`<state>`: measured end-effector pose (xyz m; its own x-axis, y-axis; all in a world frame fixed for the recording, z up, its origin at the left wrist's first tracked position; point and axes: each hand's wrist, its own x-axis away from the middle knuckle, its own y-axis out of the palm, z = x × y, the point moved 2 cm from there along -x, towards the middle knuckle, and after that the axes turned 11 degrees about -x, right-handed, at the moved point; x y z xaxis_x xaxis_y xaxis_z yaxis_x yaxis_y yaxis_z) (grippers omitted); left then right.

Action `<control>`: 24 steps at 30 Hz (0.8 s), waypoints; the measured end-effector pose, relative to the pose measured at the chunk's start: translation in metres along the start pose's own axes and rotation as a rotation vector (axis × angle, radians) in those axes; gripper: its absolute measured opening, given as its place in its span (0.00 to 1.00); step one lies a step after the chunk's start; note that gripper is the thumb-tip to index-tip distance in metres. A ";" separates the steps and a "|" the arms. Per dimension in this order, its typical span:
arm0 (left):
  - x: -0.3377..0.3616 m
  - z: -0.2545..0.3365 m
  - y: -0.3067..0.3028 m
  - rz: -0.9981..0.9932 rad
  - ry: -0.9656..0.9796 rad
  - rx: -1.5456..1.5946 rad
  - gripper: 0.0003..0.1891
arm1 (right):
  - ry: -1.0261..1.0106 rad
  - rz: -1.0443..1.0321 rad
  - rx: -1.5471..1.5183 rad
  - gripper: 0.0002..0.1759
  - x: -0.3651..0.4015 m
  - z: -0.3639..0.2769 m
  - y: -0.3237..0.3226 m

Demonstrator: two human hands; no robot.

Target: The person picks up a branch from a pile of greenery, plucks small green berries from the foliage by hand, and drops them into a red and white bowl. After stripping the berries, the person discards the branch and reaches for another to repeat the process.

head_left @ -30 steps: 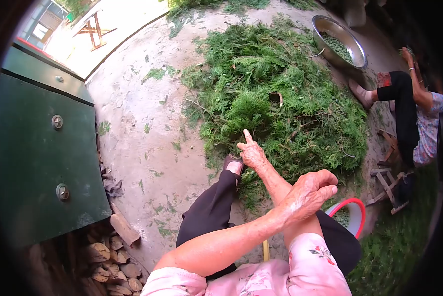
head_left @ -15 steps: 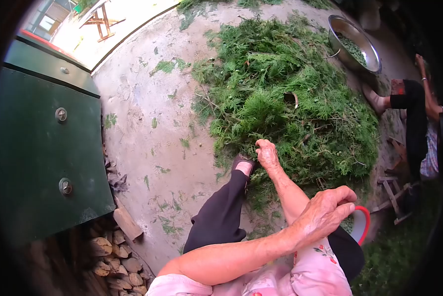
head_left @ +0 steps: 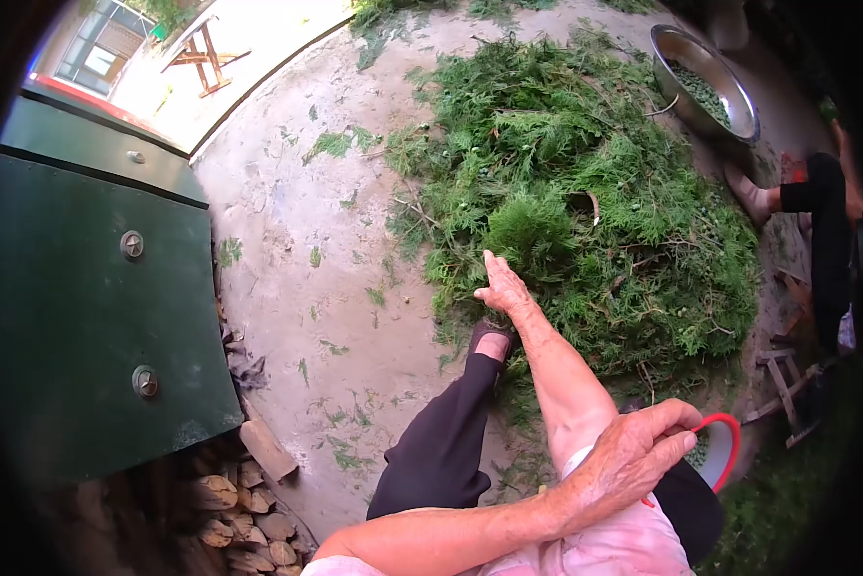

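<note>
My left hand [head_left: 635, 447] reaches across my lap with its fingers curled toward the thumb, beside a white bowl with a red rim [head_left: 736, 444]. Anything between those fingertips is too small to make out. Small green pieces lie in the bowl, which my hand partly covers. Below the crossing left forearm, my right arm stretches forward. Its hand [head_left: 504, 288] is open, index finger extended and thumb apart, over the near left edge of a big heap of green conifer branches [head_left: 585, 211]. My shoe [head_left: 492, 338] rests just below that hand.
A large metal basin [head_left: 705, 82] holding green pieces stands behind the heap. Another person's leg [head_left: 811, 197] and a wooden stool [head_left: 787, 394] are at the right. A dark green metal cabinet [head_left: 95, 288] stands at the left above stacked firewood [head_left: 249, 518]. Loose sprigs [head_left: 330, 144] litter the concrete.
My right hand has moved left and its fingers have opened out from a curl. The left hand stays beside the red-rimmed bowl. The whole view has shifted slightly.
</note>
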<state>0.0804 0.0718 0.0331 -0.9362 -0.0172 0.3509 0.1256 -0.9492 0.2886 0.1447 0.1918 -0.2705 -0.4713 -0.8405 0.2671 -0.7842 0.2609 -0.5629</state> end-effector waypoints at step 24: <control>-0.013 -0.008 -0.003 0.237 0.287 -0.020 0.11 | -0.152 0.513 -0.613 0.08 0.169 0.063 -0.165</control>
<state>0.0898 0.0729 0.0208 -0.9360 -0.3225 0.1407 0.3466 -0.9140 0.2107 0.2196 -0.0231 -0.1816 -0.8064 -0.5899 -0.0418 -0.5883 0.8074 -0.0459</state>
